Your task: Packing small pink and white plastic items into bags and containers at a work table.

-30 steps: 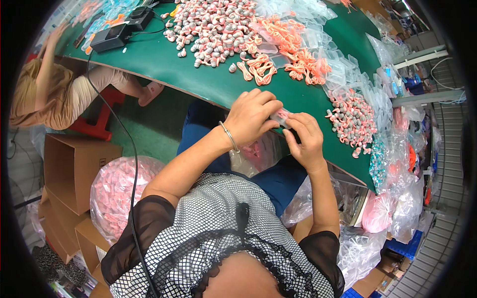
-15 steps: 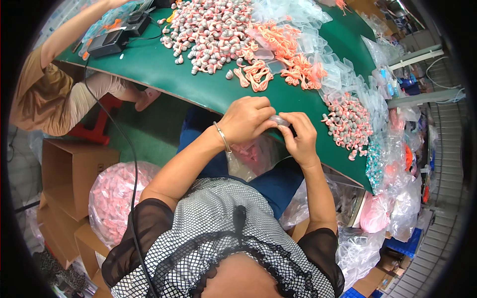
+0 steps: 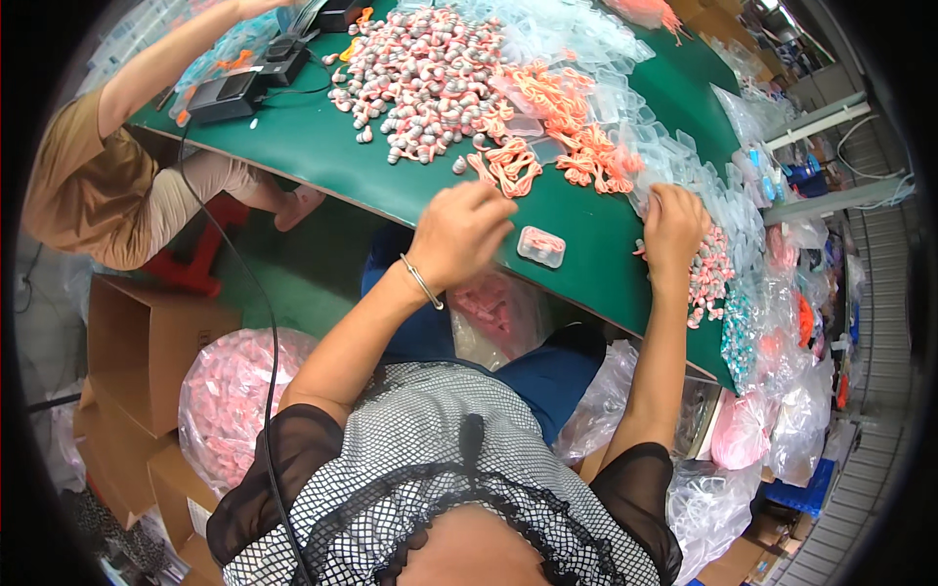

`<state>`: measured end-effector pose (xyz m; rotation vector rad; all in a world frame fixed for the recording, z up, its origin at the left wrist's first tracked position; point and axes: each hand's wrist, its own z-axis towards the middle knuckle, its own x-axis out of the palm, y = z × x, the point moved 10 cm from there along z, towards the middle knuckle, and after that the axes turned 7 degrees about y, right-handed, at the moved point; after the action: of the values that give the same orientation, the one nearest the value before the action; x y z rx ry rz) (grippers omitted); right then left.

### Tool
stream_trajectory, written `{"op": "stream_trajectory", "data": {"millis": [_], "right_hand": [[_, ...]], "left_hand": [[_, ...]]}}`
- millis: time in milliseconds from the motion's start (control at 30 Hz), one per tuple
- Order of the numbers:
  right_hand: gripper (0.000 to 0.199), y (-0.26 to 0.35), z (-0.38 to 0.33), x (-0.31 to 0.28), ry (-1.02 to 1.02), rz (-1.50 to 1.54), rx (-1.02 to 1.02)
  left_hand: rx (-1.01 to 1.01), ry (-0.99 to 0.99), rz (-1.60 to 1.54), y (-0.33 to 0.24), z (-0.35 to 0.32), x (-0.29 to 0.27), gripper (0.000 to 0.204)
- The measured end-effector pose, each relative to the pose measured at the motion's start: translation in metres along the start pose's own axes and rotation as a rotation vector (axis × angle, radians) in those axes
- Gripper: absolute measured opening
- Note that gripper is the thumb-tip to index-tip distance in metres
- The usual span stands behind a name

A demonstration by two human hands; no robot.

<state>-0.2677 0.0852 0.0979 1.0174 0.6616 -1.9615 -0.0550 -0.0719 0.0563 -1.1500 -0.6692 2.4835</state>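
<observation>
A small clear plastic box (image 3: 541,246) with an orange cord bundle inside lies near the edge of the green table, between my hands and touched by neither. My left hand (image 3: 459,236) is over the table edge, just below loose orange cord bundles (image 3: 510,168). Its fingers are bent and smeared by motion, so a grip cannot be made out. My right hand (image 3: 674,230) reaches to the right, where clear plastic box parts (image 3: 674,156) meet a small heap of pink-and-grey pieces (image 3: 710,269). Its fingers are closed and point down; whatever they hold is hidden.
A large heap of pink-and-grey pieces (image 3: 430,73) covers the table's far middle. Black devices (image 3: 225,96) with a cable stand at far left, beside another person's arm (image 3: 166,63). Cardboard boxes (image 3: 147,342) and a bag of pink pieces (image 3: 230,400) stand at lower left.
My hands have parted from the small clear object they held together. A clear box with cord now lies on the table. My left hand moved slightly left, my right hand right.
</observation>
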Motion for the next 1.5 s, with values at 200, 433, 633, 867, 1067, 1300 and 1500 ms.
{"op": "stream_trajectory", "data": {"millis": [200, 433, 633, 867, 1067, 1300, 1500], "right_hand": [[0.013, 0.051, -0.043, -0.034, 0.050, 0.096, -0.037], [0.017, 0.086, -0.072, -0.025, 0.104, 0.209, -0.109], [0.018, 0.099, -0.077, -0.019, 0.165, 0.360, -0.124], [0.015, 0.014, -0.062, -0.017, 0.074, 0.022, 0.135], [0.013, 0.012, -0.057, -0.001, 0.155, -0.139, 0.067], [0.013, 0.054, -0.058, -0.021, 0.198, 0.685, 0.071], [0.016, 0.080, -0.058, -0.012, 0.305, 0.689, -0.034]], "left_hand": [[-0.229, -0.107, 0.256, 0.042, 0.005, -0.034, 0.019], [-0.291, -0.072, 0.296, 0.054, 0.011, -0.020, 0.013], [-0.120, -0.027, 0.247, 0.032, 0.001, -0.017, 0.014], [-0.258, -0.020, 0.079, 0.046, -0.005, -0.017, 0.009], [-0.305, 0.024, 0.145, 0.045, 0.000, -0.010, 0.012], [-0.092, 0.047, -0.269, -0.015, 0.016, 0.021, 0.010], [0.003, 0.155, -0.008, -0.050, 0.027, 0.062, 0.012]]}}
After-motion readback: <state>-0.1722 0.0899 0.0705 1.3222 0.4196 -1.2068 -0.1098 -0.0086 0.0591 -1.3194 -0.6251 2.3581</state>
